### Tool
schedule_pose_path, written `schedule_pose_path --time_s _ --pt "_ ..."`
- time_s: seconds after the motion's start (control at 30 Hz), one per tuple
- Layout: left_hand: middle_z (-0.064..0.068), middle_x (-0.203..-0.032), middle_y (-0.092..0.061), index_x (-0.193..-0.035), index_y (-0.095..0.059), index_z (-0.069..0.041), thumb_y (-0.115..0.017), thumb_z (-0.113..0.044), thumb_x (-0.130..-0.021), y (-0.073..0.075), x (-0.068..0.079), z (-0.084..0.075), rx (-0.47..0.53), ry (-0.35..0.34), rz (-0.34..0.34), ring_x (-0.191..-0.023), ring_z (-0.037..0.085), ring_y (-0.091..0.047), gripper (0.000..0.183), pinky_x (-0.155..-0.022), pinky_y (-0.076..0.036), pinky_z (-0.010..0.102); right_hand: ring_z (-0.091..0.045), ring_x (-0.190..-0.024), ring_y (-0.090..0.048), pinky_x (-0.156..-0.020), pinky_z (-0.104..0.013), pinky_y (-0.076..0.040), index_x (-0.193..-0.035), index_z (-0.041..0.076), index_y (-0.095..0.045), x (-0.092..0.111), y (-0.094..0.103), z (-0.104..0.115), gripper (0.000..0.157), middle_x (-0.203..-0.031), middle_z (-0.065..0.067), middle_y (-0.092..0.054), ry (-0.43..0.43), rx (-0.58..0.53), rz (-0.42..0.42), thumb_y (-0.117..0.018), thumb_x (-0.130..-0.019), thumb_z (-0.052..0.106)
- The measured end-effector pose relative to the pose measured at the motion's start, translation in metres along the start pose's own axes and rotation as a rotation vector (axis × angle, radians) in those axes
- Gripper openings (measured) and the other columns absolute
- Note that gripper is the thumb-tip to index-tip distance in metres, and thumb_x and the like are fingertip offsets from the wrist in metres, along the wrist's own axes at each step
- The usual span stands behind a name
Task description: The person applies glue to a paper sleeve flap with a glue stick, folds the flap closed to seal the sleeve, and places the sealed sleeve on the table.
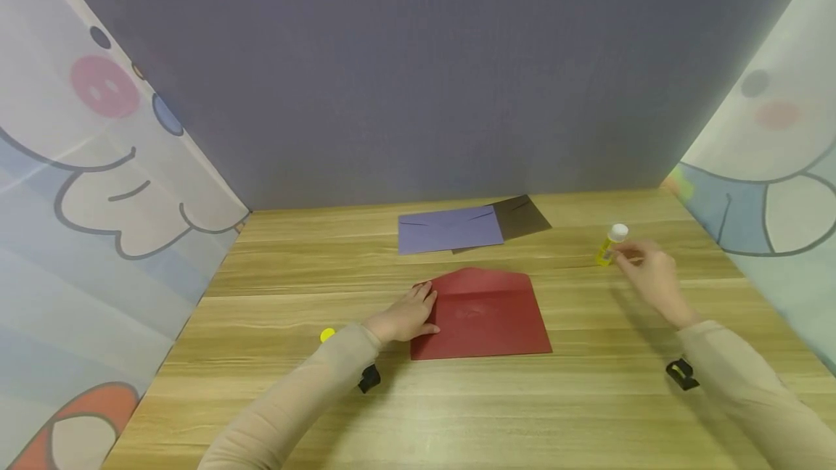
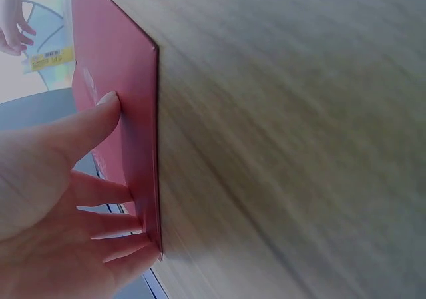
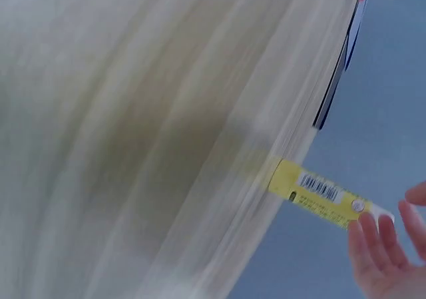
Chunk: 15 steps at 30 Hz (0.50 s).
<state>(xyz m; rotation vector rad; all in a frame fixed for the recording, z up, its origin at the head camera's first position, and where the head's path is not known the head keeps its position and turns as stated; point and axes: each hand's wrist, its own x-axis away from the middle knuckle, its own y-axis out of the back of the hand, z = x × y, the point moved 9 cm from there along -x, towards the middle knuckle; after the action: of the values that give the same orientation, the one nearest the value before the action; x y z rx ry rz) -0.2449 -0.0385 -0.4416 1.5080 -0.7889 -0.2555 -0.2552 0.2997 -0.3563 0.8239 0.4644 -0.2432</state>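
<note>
A red envelope (image 1: 490,325) lies on the table with its flap unfolded toward the back. My left hand (image 1: 406,315) rests on its left edge, fingers spread, and the left wrist view shows the thumb and fingertips touching the red paper (image 2: 113,39). Over at the right, a yellow glue stick (image 1: 607,251) with a white cap (image 1: 618,231) stands upright on the wood. Beside it is my right hand (image 1: 653,283), its fingers loosely bent. The left wrist view shows a gap between that hand (image 2: 10,19) and the glue stick (image 2: 52,58); nothing is held.
Behind the red envelope lies a purple envelope (image 1: 451,231), overlapping a dark brown envelope (image 1: 522,217). A small yellow round piece (image 1: 327,334) sits near my left forearm. A grey panel (image 1: 444,78) bounds the table's back, with printed curtains (image 1: 150,187) on both sides.
</note>
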Motion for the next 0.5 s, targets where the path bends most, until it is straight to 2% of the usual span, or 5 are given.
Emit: schedule_pose_path --time_s 0.1,0.2,0.3,0.4,0.5 --pt "0.025 -0.141 -0.018 -0.135 -0.027 0.007 -0.049 -0.037 -0.089 0.0 0.0 0.0 -0.006 0.001 0.002 -0.131 0.034 -0.016 0.067 -0.107 -0.018 0.038 0.009 -0.074 -0.041 -0.057 -0.001 -0.033 -0.098 -0.014 -0.05 -0.001 0.005 -0.016 0.022 -0.093 -0.028 -0.052 -0.136 -0.029 -0.002 -0.053 -0.083 0.001" --pt "0.025 -0.141 -0.018 -0.134 -0.028 0.007 -0.049 -0.037 -0.088 0.0 -0.001 0.001 -0.015 0.003 0.001 -0.131 0.034 -0.016 0.067 -0.107 -0.018 0.038 -0.017 -0.082 -0.05 -0.056 -0.004 -0.034 -0.106 -0.015 -0.041 -0.002 0.005 -0.026 0.032 -0.099 -0.03 -0.048 -0.232 -0.054 0.027 -0.051 -0.085 0.008" --pt "0.025 -0.141 -0.019 -0.135 -0.028 0.007 -0.049 -0.037 -0.089 0.0 -0.001 0.001 -0.021 0.005 0.001 -0.131 0.033 -0.016 0.067 -0.107 -0.018 0.037 -0.04 -0.092 -0.046 -0.058 -0.008 -0.036 -0.115 -0.016 -0.031 -0.004 0.001 -0.031 0.042 -0.107 -0.033 -0.042 -0.277 -0.094 0.068 -0.048 -0.086 0.01" --pt "0.025 -0.141 -0.019 -0.135 -0.028 0.007 -0.049 -0.037 -0.089 0.001 -0.001 0.0 -0.025 0.003 0.0 -0.131 0.033 -0.016 0.067 -0.107 -0.018 0.037 -0.049 -0.1 -0.04 -0.07 -0.027 -0.046 -0.124 -0.017 -0.022 -0.006 -0.005 -0.034 0.053 -0.114 -0.037 -0.034 -0.302 -0.141 0.114 -0.047 -0.086 0.01" --pt "0.025 -0.141 -0.019 -0.134 -0.028 0.007 -0.049 -0.037 -0.089 0.001 -0.001 0.0 -0.025 0.0 -0.004 -0.131 0.033 -0.016 0.067 -0.107 -0.018 0.038 -0.054 -0.105 -0.036 -0.079 -0.054 -0.041 -0.129 -0.016 -0.015 -0.007 -0.012 -0.038 0.06 -0.117 -0.042 -0.029 -0.329 -0.183 0.174 -0.046 -0.088 0.014"
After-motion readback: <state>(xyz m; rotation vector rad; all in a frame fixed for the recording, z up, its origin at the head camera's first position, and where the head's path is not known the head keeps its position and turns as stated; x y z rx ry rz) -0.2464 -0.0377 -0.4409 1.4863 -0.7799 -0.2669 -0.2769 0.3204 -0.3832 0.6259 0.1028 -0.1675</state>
